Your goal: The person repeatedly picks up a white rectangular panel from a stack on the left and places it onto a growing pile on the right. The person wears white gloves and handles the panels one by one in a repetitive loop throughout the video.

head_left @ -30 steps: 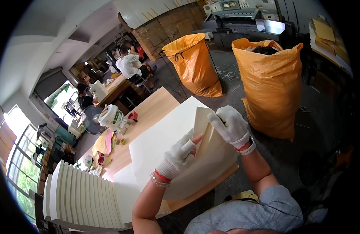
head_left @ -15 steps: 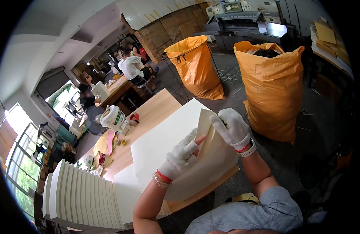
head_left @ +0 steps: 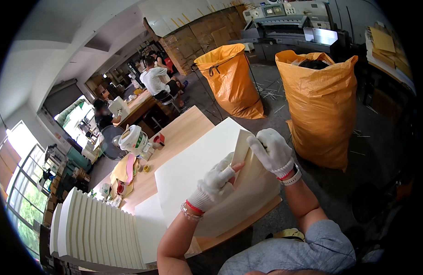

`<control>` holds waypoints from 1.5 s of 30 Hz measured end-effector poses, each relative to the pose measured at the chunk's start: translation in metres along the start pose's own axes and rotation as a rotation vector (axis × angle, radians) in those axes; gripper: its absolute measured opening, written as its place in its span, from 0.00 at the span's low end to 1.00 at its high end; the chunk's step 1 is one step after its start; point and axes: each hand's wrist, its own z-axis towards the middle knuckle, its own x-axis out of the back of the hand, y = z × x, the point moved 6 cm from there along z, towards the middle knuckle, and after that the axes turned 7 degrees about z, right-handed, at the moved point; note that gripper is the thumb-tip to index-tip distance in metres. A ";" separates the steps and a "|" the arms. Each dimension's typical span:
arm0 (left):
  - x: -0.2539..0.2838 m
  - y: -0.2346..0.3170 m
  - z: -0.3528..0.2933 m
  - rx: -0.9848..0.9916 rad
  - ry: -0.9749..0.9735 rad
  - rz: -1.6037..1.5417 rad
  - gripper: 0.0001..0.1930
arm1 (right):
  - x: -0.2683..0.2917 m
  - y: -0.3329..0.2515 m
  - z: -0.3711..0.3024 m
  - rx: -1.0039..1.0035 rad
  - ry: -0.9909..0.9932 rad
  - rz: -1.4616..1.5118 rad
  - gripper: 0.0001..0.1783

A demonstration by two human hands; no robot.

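Observation:
A large white paper sheet (head_left: 197,160) lies on the wooden table, its right-hand edge raised in a folded strip. My left hand (head_left: 216,183), in a white knit glove with bare fingertips showing, is closed on the inner side of that strip. At the strip's far right end, my right hand (head_left: 270,149), also gloved, pinches the sheet's edge between thumb and curled fingers. The exact grip of both hands is partly hidden by the paper. A tall stack of white folded boards (head_left: 99,231) stands left of the sheet.
On the wooden table (head_left: 186,123) are a white plastic tub (head_left: 134,140), a red tape dispenser (head_left: 159,139) and yellow tape rolls (head_left: 146,168). Two orange sacks (head_left: 317,110) stand beyond and to the right. People sit at another table (head_left: 140,103). A large machine (head_left: 289,27) is behind.
My left hand has shifted slightly right along the folded strip. My right hand stays at the sheet's edge. The whole view has moved a little.

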 end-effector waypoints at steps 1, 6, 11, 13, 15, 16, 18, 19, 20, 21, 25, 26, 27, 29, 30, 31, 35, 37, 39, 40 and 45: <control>-0.001 -0.001 0.000 0.009 -0.031 -0.008 0.20 | 0.000 -0.004 0.001 0.050 -0.001 -0.015 0.09; -0.001 0.005 -0.001 -0.100 0.201 -0.037 0.21 | -0.001 -0.002 -0.001 0.066 0.024 -0.037 0.10; 0.003 0.007 -0.001 -0.111 0.184 -0.061 0.19 | 0.001 0.005 0.000 -0.130 0.057 0.087 0.19; 0.002 0.003 0.000 -0.043 0.089 -0.032 0.19 | 0.001 0.003 0.001 -0.118 0.048 0.079 0.18; -0.001 -0.002 0.002 0.004 0.013 -0.031 0.19 | 0.002 0.002 0.002 -0.108 0.048 0.068 0.18; -0.002 -0.002 0.002 -0.003 0.007 -0.033 0.19 | 0.001 0.001 0.002 -0.102 0.050 0.061 0.19; 0.000 0.005 0.000 -0.133 0.127 -0.042 0.20 | 0.000 0.001 0.002 -0.086 0.057 0.046 0.18; -0.002 0.003 0.000 -0.116 0.149 -0.052 0.20 | 0.000 0.001 0.001 -0.076 0.060 0.039 0.18; -0.002 0.002 0.000 -0.099 0.171 -0.059 0.20 | 0.000 0.000 0.001 -0.064 0.064 0.033 0.17; -0.002 0.001 0.000 -0.081 0.194 -0.067 0.20 | -0.001 0.000 0.000 -0.033 0.064 0.020 0.17; -0.001 0.002 0.001 -0.113 0.198 -0.094 0.22 | 0.000 0.005 -0.003 -0.080 0.053 0.048 0.18; 0.000 0.005 0.000 -0.137 0.212 -0.048 0.23 | 0.002 0.006 -0.002 -0.132 0.049 0.081 0.18; 0.002 0.007 -0.002 -0.160 0.226 -0.002 0.24 | 0.002 0.005 -0.001 -0.126 0.049 0.081 0.19; -0.001 0.001 0.000 -0.136 0.105 0.028 0.26 | 0.002 0.002 0.001 -0.115 0.050 0.080 0.19; -0.003 -0.001 0.001 -0.117 0.064 0.005 0.26 | 0.001 0.002 0.001 -0.122 0.054 0.078 0.19; -0.004 -0.002 0.002 -0.097 0.024 -0.018 0.26 | 0.000 0.003 0.000 -0.129 0.057 0.076 0.18; -0.004 0.003 0.004 -0.107 0.125 -0.056 0.21 | 0.000 0.005 -0.002 -0.118 0.056 0.059 0.17; -0.002 0.005 0.004 -0.144 0.205 -0.029 0.19 | 0.000 0.006 -0.001 -0.109 0.089 0.075 0.18; -0.002 0.004 0.004 -0.157 0.222 -0.067 0.20 | 0.000 0.006 -0.002 -0.106 0.107 0.085 0.19; -0.002 0.003 0.004 -0.149 0.223 -0.084 0.20 | 0.000 0.006 -0.002 -0.108 0.110 0.089 0.19; -0.001 0.000 0.002 -0.177 0.211 -0.042 0.27 | 0.002 0.006 -0.003 -0.142 0.077 0.095 0.17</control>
